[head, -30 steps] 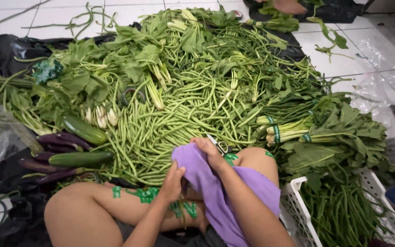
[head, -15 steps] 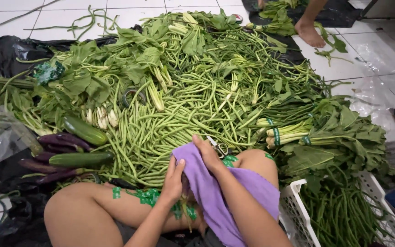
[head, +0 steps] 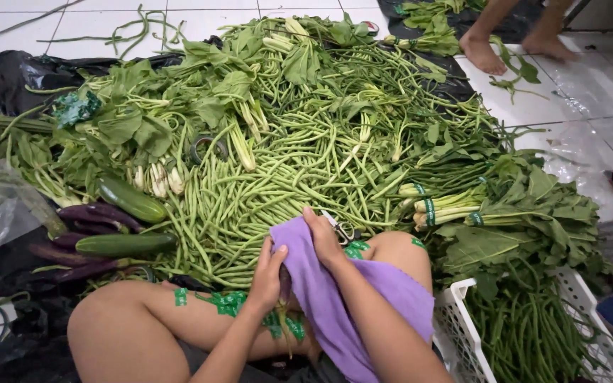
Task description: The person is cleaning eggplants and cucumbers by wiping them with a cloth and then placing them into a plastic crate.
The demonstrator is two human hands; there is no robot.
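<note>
Head view shows the purple cloth (head: 335,298) lying across the person's lap, draped over the right thigh and running as a long band from the upper left, where both hands meet, down toward the lower right edge of the picture. The left hand (head: 269,273) sits at the cloth's left edge, its fingers (head: 278,252) curled onto the fabric and pressing it from the side. The right hand (head: 324,237) lies on the cloth's upper end from above, fingers bent over the top fold and gripping it (whether anything is wrapped inside the fold cannot be told). Both hands are thus in contact with the cloth at its upper end, the right one slightly farther from the body, and the rest of the fabric trails back under the right forearm. Just beyond the right hand's fingertips lies a pair of scissors (head: 340,228), at the near edge of the heap of long beans (head: 285,170) spread on the floor. A white crate (head: 455,319) stands to the right of the knee.
</note>
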